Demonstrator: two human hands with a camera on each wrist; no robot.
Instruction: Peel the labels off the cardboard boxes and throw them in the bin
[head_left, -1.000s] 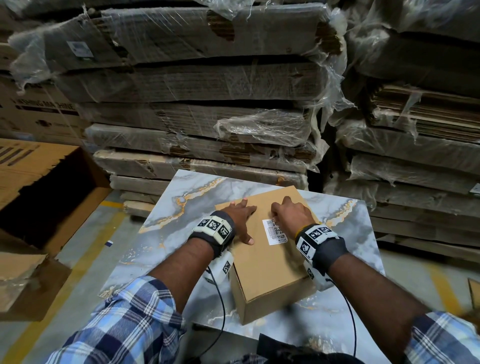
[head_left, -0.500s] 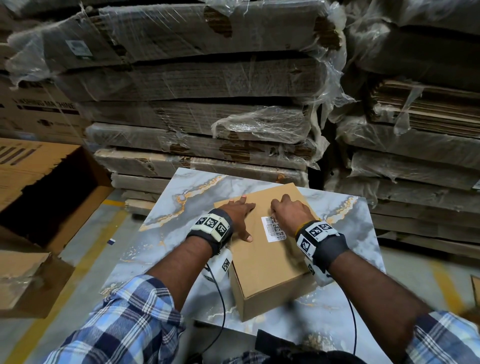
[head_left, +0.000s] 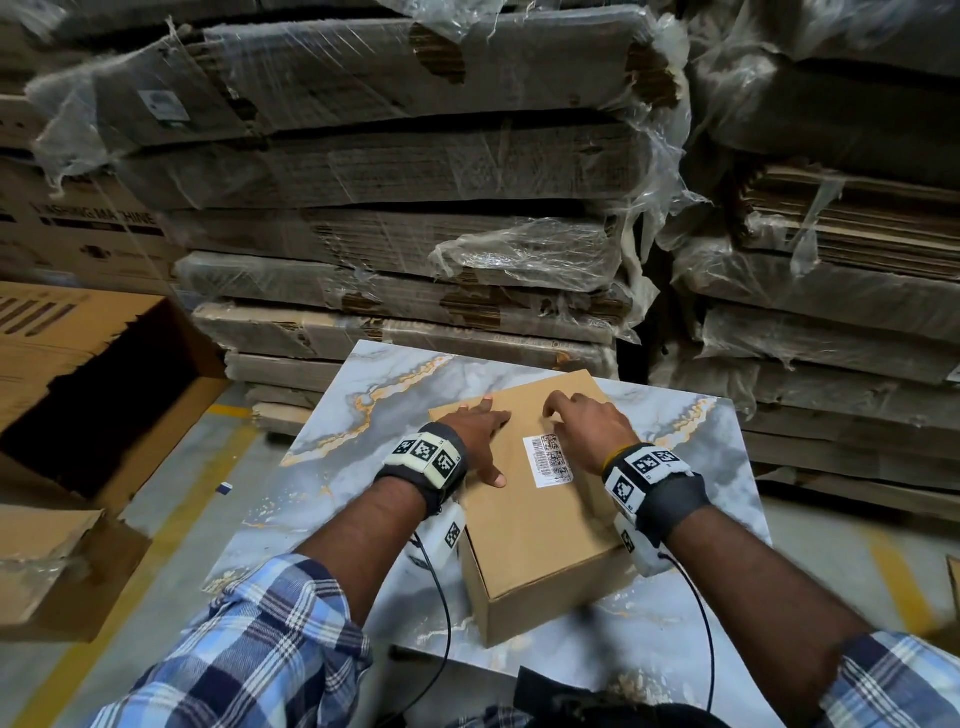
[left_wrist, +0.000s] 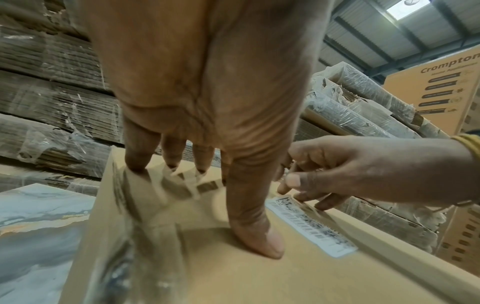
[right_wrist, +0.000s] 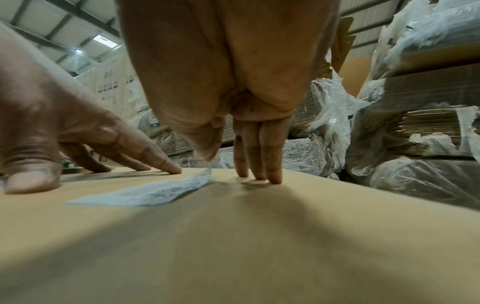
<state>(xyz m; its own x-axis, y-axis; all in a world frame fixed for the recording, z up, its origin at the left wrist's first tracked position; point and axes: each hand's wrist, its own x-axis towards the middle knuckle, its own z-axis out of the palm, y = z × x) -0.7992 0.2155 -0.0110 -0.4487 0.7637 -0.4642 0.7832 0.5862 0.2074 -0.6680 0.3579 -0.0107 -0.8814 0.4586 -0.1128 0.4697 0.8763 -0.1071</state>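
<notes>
- Shrink-wrapped stacks of flattened cardboard (head_left: 395, 156) filled the warehouse background, beyond both hands.
- Under the hands lay a marble-patterned surface (head_left: 363, 415), grey with orange veins, carrying a closed cardboard box (head_left: 540, 540).
- To the left of the left hand, on the floor, stood a large open carton (head_left: 93, 374).
- Acting as one grip, the left hand (head_left: 480, 434) lay flat on the box top, its fingers (left_wrist: 137, 152) straight and spread, thumb pressing the cardboard; it held nothing.
- A white barcode label (head_left: 548, 460) was stuck to the box top between the two hands, just right of the left thumb and partly under the right hand (head_left: 587, 431).
- The right hand's three outer fingers (right_wrist: 270, 156) stood straight, tips on the cardboard just beyond the label's far end.
- Its thumb and forefinger were bent together over that far corner, which looked slightly raised; whether they actually pinched it, I could not tell.
</notes>
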